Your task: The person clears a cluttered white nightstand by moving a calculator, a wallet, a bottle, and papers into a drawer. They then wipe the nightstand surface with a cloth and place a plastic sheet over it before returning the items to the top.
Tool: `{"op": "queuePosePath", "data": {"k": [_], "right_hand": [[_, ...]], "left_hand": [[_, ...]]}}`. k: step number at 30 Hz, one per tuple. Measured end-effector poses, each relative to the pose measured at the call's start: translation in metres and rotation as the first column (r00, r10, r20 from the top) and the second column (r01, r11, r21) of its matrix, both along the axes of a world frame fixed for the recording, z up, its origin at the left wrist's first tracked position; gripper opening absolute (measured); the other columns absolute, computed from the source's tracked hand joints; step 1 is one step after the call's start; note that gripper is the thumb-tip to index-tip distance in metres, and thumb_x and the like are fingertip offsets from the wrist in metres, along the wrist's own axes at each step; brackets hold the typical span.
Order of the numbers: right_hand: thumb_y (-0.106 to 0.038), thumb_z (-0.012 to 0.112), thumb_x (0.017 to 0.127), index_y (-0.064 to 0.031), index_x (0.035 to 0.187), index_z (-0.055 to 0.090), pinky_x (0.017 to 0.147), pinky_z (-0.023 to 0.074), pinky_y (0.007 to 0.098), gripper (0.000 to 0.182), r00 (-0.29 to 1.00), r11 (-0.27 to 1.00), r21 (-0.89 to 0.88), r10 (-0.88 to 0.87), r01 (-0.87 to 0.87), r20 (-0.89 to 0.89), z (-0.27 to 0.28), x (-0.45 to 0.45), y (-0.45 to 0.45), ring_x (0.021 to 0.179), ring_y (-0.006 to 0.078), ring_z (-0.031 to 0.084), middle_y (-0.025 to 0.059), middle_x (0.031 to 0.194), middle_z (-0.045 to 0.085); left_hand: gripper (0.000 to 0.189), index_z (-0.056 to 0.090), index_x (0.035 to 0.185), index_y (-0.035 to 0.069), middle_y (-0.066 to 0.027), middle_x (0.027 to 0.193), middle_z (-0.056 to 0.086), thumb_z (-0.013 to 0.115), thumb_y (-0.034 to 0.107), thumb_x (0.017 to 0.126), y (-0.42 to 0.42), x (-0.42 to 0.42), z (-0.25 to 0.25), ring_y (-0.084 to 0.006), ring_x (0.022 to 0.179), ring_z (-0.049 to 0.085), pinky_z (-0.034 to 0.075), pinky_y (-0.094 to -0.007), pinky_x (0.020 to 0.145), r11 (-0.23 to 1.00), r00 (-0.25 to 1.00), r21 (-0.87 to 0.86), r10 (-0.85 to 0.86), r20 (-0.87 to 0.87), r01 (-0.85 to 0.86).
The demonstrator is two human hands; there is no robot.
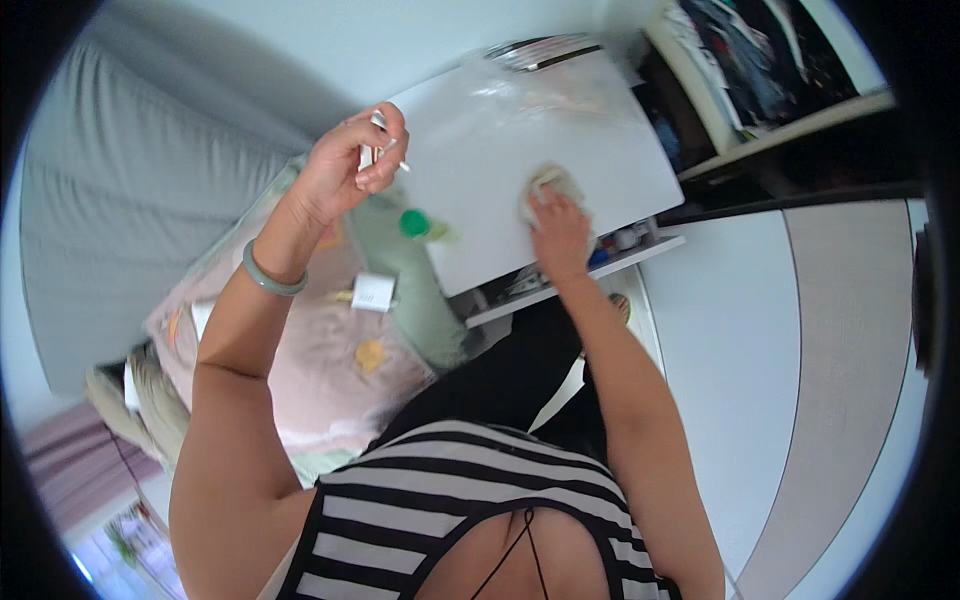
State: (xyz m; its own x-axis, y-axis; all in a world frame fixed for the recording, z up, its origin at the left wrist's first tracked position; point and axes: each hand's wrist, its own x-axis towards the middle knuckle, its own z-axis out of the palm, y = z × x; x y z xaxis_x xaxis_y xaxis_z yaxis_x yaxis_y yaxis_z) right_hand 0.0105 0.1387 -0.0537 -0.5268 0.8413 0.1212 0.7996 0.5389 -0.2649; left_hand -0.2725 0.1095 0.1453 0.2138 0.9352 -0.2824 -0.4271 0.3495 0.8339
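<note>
My right hand [561,236] presses a cream-coloured cloth [555,176] against the white tabletop [480,187], near its front edge. Raised at the left side of the table, my left hand [352,161] is curled around small white items [367,156]; a thin white stick end pokes out below the fingers, and what exactly they are is hard to tell. A bottle with a green cap [414,223] stands at the table's left edge, close below my left hand. Its pale green body is blurred.
Clear plastic packaging [525,90] lies at the table's back. Below the front edge an open drawer [577,277] holds small things. Left is a bed with a pink cover [315,345], a green pillow [409,277] and a white box [373,292]. Clothes [765,60] fill a shelf at right.
</note>
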Motion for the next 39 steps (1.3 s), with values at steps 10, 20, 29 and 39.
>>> {"op": "queuePosePath", "data": {"k": [10, 20, 29, 39], "right_hand": [[-0.026, 0.064, 0.077, -0.0203, 0.122, 0.053, 0.096, 0.0332, 0.0459, 0.047, 0.999, 0.999, -0.036, 0.002, 0.000, 0.044, 0.008, 0.008, 0.008, 0.122, 0.0217, 0.039, 0.0009, 0.134, 0.044], [-0.032, 0.066, 0.081, -0.0066, 0.118, 0.050, 0.074, 0.0474, 0.0363, 0.048, 0.145, 0.378, -0.925, -0.918, 0.033, -0.369, 0.015, 0.020, 0.114, 0.093, 0.0193, 0.057, 0.0111, 0.109, 0.055], [-0.021, 0.069, 0.080, -0.0113, 0.092, 0.056, 0.047, 0.0377, 0.0234, 0.020, -0.326, 0.247, -0.911, -0.936, -0.330, -0.135, -0.016, 0.001, 0.220, 0.065, 0.0109, 0.054, 0.0005, 0.075, 0.054], [-0.019, 0.064, 0.082, -0.0129, 0.095, 0.054, 0.062, 0.0451, 0.0278, 0.018, -0.088, 0.437, -0.877, -0.899, -0.200, -0.428, 0.001, 0.007, 0.222, 0.072, 0.0142, 0.054, 0.0027, 0.089, 0.056]], "left_hand": [[0.039, 0.041, 0.066, 0.012, 0.0024, 0.053, 0.040, 0.049, 0.037, 0.093, -0.122, -0.016, -0.036, -0.0076, 0.043, 0.036, 0.025, -0.0212, 0.037, 0.888, 0.896, -0.185, 0.376, -0.235, -0.421], [0.026, 0.057, 0.114, 0.007, 0.0057, 0.053, 0.039, 0.044, 0.022, 0.096, -0.092, 0.001, -0.066, -0.0023, 0.044, 0.033, 0.027, -0.0188, 0.039, 0.905, 0.788, -0.044, 0.344, -0.511, -0.423], [0.038, 0.044, 0.131, 0.012, -0.0027, 0.060, 0.050, 0.046, 0.019, 0.094, 0.074, -0.004, -0.077, -0.0154, 0.052, 0.049, 0.039, -0.0301, 0.049, 0.951, 0.243, 0.206, 0.149, -0.958, 0.228], [0.031, 0.051, 0.119, 0.011, -0.0123, 0.082, 0.065, 0.046, 0.014, 0.089, 0.202, 0.053, -0.121, -0.0316, 0.074, 0.062, 0.048, -0.0437, 0.064, 0.761, -0.454, -0.164, 0.188, -0.871, 0.628]]}}
